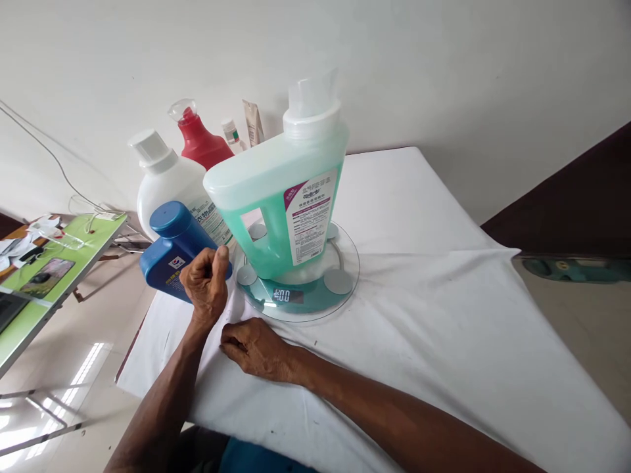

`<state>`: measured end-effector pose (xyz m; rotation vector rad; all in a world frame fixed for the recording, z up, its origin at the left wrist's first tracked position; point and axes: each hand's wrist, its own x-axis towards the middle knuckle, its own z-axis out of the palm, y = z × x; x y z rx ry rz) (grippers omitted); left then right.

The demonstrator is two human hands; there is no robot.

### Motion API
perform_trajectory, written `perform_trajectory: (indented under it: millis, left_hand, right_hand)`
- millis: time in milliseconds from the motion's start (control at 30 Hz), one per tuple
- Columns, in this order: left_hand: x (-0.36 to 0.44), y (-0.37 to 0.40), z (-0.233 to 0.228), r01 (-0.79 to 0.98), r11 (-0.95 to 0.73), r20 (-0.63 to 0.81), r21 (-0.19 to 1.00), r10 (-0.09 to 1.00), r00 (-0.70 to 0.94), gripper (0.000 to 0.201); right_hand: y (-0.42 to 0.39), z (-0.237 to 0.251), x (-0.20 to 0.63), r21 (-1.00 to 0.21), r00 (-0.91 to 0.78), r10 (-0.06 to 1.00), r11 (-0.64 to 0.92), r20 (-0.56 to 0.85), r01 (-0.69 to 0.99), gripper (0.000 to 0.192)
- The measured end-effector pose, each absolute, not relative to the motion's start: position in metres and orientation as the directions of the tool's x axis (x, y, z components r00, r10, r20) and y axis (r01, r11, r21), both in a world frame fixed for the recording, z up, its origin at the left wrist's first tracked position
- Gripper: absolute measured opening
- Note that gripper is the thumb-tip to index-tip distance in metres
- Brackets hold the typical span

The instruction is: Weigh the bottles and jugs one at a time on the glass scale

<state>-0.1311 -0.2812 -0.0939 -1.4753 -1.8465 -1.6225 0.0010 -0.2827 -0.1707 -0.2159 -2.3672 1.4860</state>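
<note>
A large bottle of green liquid detergent (266, 243) with a clear cap stands on a round glass scale (315, 299), whose display reads 0.0. My left hand (207, 286) is closed in a fist, thumb up, right beside a blue bottle (172, 249); whether they touch I cannot tell. Just in front of the scale, my right hand (259, 348) rests with curled fingers on the white tablecloth (419, 355). No object shows in either hand. Behind the blue bottle stands a white detergent bottle (165, 180), partly covered by it.
A red bottle (200, 141), a small white-capped bottle (231, 135) and a beige tube (253, 123) stand at the back by the wall. To the left is a green table (91, 240) with papers and a mouse (39, 277). Cloth folds run across the tabletop.
</note>
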Motion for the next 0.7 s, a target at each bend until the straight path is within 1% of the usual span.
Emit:
perform_trajectory:
  millis: [67,133,233,300,333,433,467,500,567,600,633,700]
  left_hand:
    - [-0.135,-0.285,-0.084,0.776,-0.160,0.746,0.610,0.447,-0.494,0.056]
    - [-0.136,-0.286,-0.075,0.744,-0.193,0.732,0.640,0.448,-0.514,0.049]
    - [-0.130,-0.281,-0.068,0.671,-0.312,0.695,0.673,0.578,-0.428,0.039]
    - [-0.123,-0.274,-0.066,0.618,-0.367,0.670,0.695,0.641,-0.373,0.045]
    - [-0.120,-0.269,-0.065,0.602,-0.371,0.661,0.707,0.649,-0.376,0.051]
    - [-0.111,-0.256,-0.063,0.588,-0.339,0.643,0.734,0.625,-0.442,0.069]
    - [-0.109,-0.252,-0.062,0.574,-0.332,0.626,0.748,0.638,-0.448,0.071]
    - [-0.107,-0.248,-0.060,0.551,-0.326,0.602,0.768,0.661,-0.448,0.069]
    - [-0.103,-0.241,-0.057,0.491,-0.297,0.538,0.819,0.697,-0.475,0.053]
    - [-0.102,-0.237,-0.056,0.461,-0.273,0.504,0.844,0.698,-0.509,0.047]
    - [-0.101,-0.233,-0.055,0.431,-0.253,0.475,0.866,0.685,-0.552,0.043]
    - [-0.098,-0.225,-0.053,0.364,-0.246,0.432,0.898,0.648,-0.627,0.044]
  right_hand:
    - [-0.283,-0.168,0.002,-0.915,-0.936,0.306,0.403,0.172,-0.037,0.020]
    - [-0.282,-0.166,0.002,-0.922,-0.941,0.304,0.387,0.150,-0.022,0.023]
    - [-0.282,-0.164,0.000,-0.913,-0.945,0.298,0.407,0.134,-0.002,0.026]
    - [-0.282,-0.164,0.000,-0.904,-0.948,0.289,0.427,0.132,0.004,0.029]
    - [-0.282,-0.165,-0.001,-0.902,-0.949,0.287,0.433,0.133,0.004,0.030]
    - [-0.282,-0.167,-0.001,-0.897,-0.948,0.285,0.443,0.140,0.001,0.030]
    - [-0.282,-0.167,-0.001,-0.894,-0.947,0.288,0.448,0.143,0.001,0.028]
    - [-0.283,-0.168,-0.002,-0.891,-0.945,0.294,0.453,0.146,0.004,0.027]
    - [-0.284,-0.168,-0.002,-0.888,-0.940,0.308,0.459,0.145,0.014,0.023]
    - [-0.285,-0.168,-0.002,-0.889,-0.939,0.313,0.457,0.140,0.020,0.021]
    - [-0.285,-0.169,-0.002,-0.891,-0.940,0.315,0.454,0.132,0.027,0.019]
    - [-0.286,-0.169,-0.004,-0.889,-0.944,0.310,0.455,0.114,0.042,0.015]
